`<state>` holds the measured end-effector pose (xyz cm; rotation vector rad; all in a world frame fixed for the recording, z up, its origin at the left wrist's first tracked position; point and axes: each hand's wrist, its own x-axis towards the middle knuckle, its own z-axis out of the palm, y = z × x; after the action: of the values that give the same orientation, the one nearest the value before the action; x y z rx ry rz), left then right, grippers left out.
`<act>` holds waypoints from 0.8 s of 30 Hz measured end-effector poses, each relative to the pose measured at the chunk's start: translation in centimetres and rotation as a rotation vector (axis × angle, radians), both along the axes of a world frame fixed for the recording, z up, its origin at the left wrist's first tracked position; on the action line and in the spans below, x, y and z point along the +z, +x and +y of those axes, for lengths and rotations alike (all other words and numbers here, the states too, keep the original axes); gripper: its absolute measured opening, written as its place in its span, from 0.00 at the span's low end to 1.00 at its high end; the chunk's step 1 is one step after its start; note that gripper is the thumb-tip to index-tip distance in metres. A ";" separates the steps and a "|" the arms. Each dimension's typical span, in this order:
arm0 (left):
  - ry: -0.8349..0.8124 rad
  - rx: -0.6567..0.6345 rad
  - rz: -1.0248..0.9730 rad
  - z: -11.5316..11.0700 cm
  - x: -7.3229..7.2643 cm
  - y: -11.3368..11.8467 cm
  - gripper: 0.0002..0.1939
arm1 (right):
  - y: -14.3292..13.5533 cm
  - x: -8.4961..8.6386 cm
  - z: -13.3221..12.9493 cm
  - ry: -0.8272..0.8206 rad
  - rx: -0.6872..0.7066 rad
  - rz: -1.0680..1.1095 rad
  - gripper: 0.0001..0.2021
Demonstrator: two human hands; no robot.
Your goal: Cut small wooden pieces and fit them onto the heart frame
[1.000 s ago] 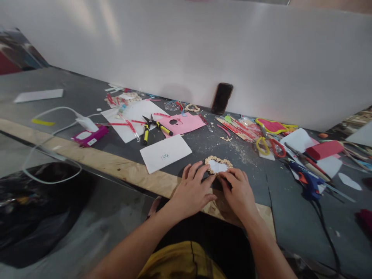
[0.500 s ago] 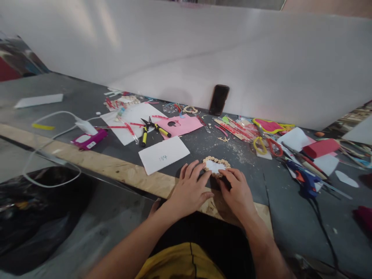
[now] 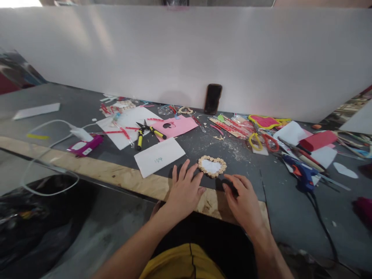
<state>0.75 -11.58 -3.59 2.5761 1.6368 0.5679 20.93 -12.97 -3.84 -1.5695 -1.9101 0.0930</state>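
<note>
A small heart (image 3: 212, 166) with a white middle and a knobbly beige border lies flat on the dark worktop, between my two hands. My left hand (image 3: 185, 186) rests just left of it, fingers spread, with the fingertips close to its left edge; whether they touch it I cannot tell. To the lower right, my right hand (image 3: 241, 193) hovers with fingers curved and apart, holding nothing. Beyond my left hand lies a white card (image 3: 159, 156) with handwritten digits.
Black-and-yellow pliers (image 3: 144, 133) lie by pink paper (image 3: 178, 128). A phone (image 3: 213, 99) leans on the white partition. Right are scissors (image 3: 263, 142) and a blue glue gun (image 3: 302, 172). Left, a white cable runs to a purple power strip (image 3: 86, 145) near the edge.
My right hand has let go of the heart and drawn back to the lower right. The heart's whole outline now shows. The camera view has shifted slightly.
</note>
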 end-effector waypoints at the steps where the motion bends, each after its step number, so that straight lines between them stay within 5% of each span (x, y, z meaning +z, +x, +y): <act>1: -0.002 0.001 0.002 0.0 0.0 0.0 0.19 | 0.0 -0.1 0.0 0.000 0.000 0.004 0.13; 14: -0.019 -0.001 0.017 0.1 0.4 0.2 0.19 | 0.0 -0.5 -0.1 -0.003 0.000 0.010 0.13; 24: 0.029 0.130 0.004 3.0 1.6 -0.1 0.12 | 0.0 -0.2 -0.3 -0.003 -0.001 0.005 0.12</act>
<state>0.62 -8.56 -1.99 2.5057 1.8209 0.5988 20.89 -13.29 -4.02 -1.5707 -1.9066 0.0988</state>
